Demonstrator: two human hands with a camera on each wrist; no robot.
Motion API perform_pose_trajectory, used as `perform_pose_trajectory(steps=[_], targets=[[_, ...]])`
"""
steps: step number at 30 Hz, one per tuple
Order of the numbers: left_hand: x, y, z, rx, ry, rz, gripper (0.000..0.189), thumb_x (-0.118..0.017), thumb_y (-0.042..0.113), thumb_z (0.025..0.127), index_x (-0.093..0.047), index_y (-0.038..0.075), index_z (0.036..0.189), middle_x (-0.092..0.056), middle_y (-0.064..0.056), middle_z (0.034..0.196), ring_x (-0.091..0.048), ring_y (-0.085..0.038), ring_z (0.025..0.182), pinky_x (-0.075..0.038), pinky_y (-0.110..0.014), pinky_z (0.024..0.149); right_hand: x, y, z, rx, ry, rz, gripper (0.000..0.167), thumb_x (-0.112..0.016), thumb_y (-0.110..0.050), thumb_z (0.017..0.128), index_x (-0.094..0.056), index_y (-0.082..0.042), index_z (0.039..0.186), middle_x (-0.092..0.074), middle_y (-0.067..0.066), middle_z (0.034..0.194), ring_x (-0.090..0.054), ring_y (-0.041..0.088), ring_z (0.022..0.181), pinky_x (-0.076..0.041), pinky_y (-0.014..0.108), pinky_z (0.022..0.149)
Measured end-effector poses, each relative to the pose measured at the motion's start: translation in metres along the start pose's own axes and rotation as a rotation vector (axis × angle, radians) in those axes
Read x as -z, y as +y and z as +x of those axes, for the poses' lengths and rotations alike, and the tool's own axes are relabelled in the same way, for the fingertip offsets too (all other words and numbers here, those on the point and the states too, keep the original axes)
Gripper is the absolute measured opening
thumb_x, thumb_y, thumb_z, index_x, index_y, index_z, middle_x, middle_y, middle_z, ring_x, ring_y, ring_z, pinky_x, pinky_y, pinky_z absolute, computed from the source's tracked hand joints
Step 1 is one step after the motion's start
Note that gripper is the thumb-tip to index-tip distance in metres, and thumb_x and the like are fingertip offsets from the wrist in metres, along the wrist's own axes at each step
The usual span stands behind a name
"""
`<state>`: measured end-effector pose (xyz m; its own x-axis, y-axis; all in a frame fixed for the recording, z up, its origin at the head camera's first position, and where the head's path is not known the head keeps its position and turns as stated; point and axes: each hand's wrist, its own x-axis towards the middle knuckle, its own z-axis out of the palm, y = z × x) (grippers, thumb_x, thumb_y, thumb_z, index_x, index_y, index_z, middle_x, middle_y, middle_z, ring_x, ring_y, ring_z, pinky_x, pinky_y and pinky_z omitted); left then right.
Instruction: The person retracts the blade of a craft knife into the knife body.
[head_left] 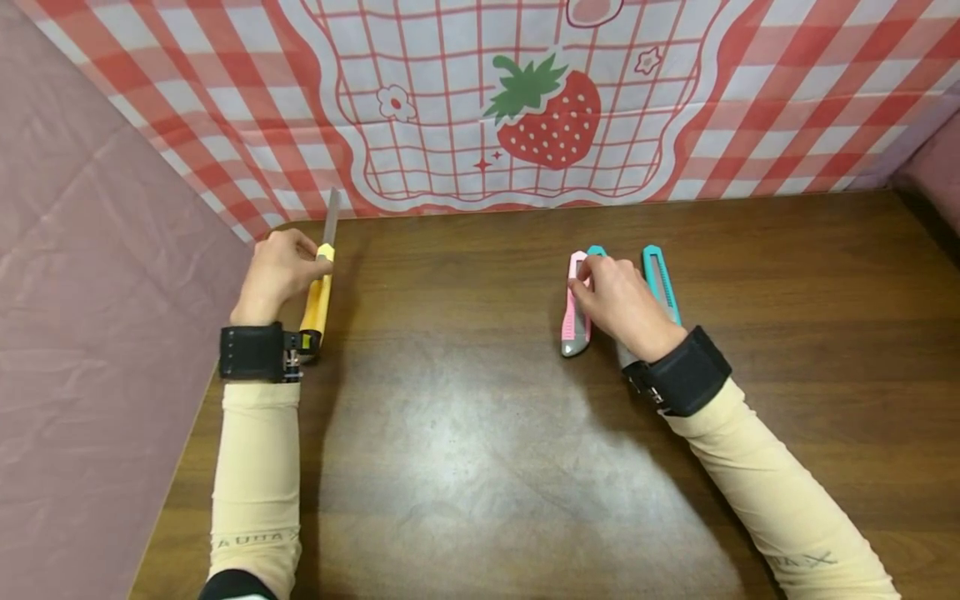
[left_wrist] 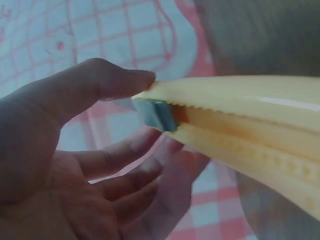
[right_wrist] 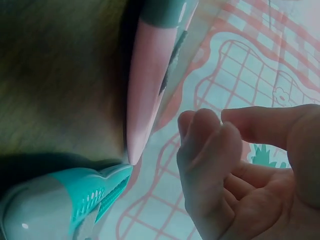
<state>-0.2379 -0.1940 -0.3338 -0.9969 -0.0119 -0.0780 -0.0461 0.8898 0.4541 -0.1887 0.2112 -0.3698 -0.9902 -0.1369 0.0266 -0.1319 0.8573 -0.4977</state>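
My left hand (head_left: 276, 271) holds up a yellow utility knife (head_left: 321, 292) at the table's left side, its long blade (head_left: 332, 218) slid out and pointing away. In the left wrist view, the thumb and fingers pinch the yellow handle (left_wrist: 240, 100) at its blade end. Over the right part of the table hangs my right hand (head_left: 622, 300), fingers loosely curled and holding nothing. Beneath and beside it lie a pink utility knife (head_left: 576, 312) and a teal utility knife (head_left: 596, 250), the latter mostly hidden by the hand. Another teal knife (head_left: 660, 279) lies just right of it, partly covered by the wrist.
A brown wooden table (head_left: 450, 400) spreads under both hands. Behind it hangs a red and white checked cloth (head_left: 480, 108) with a strawberry print, and a pinkish cloth (head_left: 90, 292) borders the left side. Black camera straps (head_left: 251, 352) circle both wrists.
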Motion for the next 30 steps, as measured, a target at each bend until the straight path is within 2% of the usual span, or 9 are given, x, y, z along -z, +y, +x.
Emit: perform_pose_trajectory(steps=[4, 7, 12, 18, 21, 25, 27, 30], targets=[[0.001, 0.021, -0.008, -0.066, 0.050, -0.042, 0.035, -0.068, 0.021, 0.086, -0.063, -0.005, 0.109, -0.068, -0.027, 0.105, -0.065, -0.038, 0.093, -0.053, -0.049, 0.078, 0.001, -0.001, 0.000, 0.032, 0.018, 0.010, 0.018, -0.057, -0.015, 0.095, -0.065, -0.001, 0.087, -0.057, 0.007, 0.062, -0.053, 0.021, 0.055, -0.040, 0.028, 0.051], [-0.003, 0.041, -0.013, -0.136, 0.068, -0.075, 0.033, -0.069, 0.020, 0.086, -0.063, -0.003, 0.109, -0.069, -0.025, 0.104, -0.066, -0.036, 0.093, -0.053, -0.048, 0.080, 0.001, -0.003, -0.001, 0.063, 0.036, 0.023, 0.018, -0.058, -0.015, 0.095, -0.066, -0.001, 0.088, -0.058, 0.008, 0.062, -0.053, 0.020, 0.053, -0.040, 0.028, 0.050], [-0.019, 0.076, -0.023, -0.260, 0.078, -0.127, 0.028, -0.071, 0.017, 0.085, -0.064, 0.001, 0.107, -0.071, -0.018, 0.099, -0.068, -0.028, 0.089, -0.056, -0.043, 0.080, 0.000, -0.006, -0.002, 0.117, 0.039, 0.081, 0.016, -0.060, -0.014, 0.095, -0.069, -0.001, 0.094, -0.061, 0.009, 0.068, -0.052, 0.018, 0.055, -0.041, 0.027, 0.052], [-0.040, 0.114, -0.040, -0.406, 0.076, -0.128, 0.027, -0.074, 0.017, 0.084, -0.064, 0.004, 0.105, -0.070, -0.012, 0.098, -0.067, -0.023, 0.086, -0.057, -0.037, 0.077, 0.000, -0.012, -0.005, 0.177, 0.003, 0.196, 0.018, -0.059, -0.015, 0.097, -0.071, -0.002, 0.100, -0.062, 0.008, 0.076, -0.053, 0.016, 0.065, -0.044, 0.026, 0.062], [-0.050, 0.127, -0.048, -0.479, 0.090, -0.127, 0.027, -0.075, 0.017, 0.084, -0.064, 0.005, 0.105, -0.069, -0.009, 0.096, -0.067, -0.021, 0.083, -0.057, -0.034, 0.074, 0.000, -0.016, -0.007, 0.199, -0.054, 0.286, 0.019, -0.060, -0.017, 0.098, -0.071, -0.002, 0.102, -0.065, 0.010, 0.078, -0.058, 0.018, 0.067, -0.046, 0.025, 0.064], [-0.062, 0.139, -0.059, -0.578, 0.108, -0.143, 0.029, -0.076, 0.017, 0.084, -0.064, 0.005, 0.107, -0.069, -0.008, 0.094, -0.067, -0.019, 0.080, -0.058, -0.031, 0.071, 0.001, -0.023, -0.010, 0.213, -0.180, 0.452, 0.019, -0.059, -0.020, 0.099, -0.069, -0.004, 0.104, -0.065, 0.016, 0.074, -0.060, 0.028, 0.059, -0.052, 0.030, 0.053], [-0.067, 0.144, -0.063, -0.631, 0.120, -0.148, 0.029, -0.076, 0.016, 0.084, -0.064, 0.005, 0.108, -0.068, -0.007, 0.093, -0.067, -0.018, 0.079, -0.057, -0.029, 0.069, 0.003, -0.026, -0.012, 0.209, -0.231, 0.519, 0.021, -0.058, -0.022, 0.100, -0.067, -0.005, 0.108, -0.063, 0.017, 0.074, -0.059, 0.027, 0.054, -0.053, 0.036, 0.049], [-0.074, 0.150, -0.068, -0.693, 0.142, -0.150, 0.028, -0.076, 0.015, 0.084, -0.065, 0.005, 0.108, -0.066, -0.006, 0.090, -0.064, -0.017, 0.076, -0.056, -0.028, 0.067, 0.005, -0.029, -0.013, 0.201, -0.272, 0.592, 0.024, -0.058, -0.024, 0.100, -0.064, -0.005, 0.114, -0.066, 0.019, 0.082, -0.063, 0.024, 0.057, -0.056, 0.041, 0.051]])
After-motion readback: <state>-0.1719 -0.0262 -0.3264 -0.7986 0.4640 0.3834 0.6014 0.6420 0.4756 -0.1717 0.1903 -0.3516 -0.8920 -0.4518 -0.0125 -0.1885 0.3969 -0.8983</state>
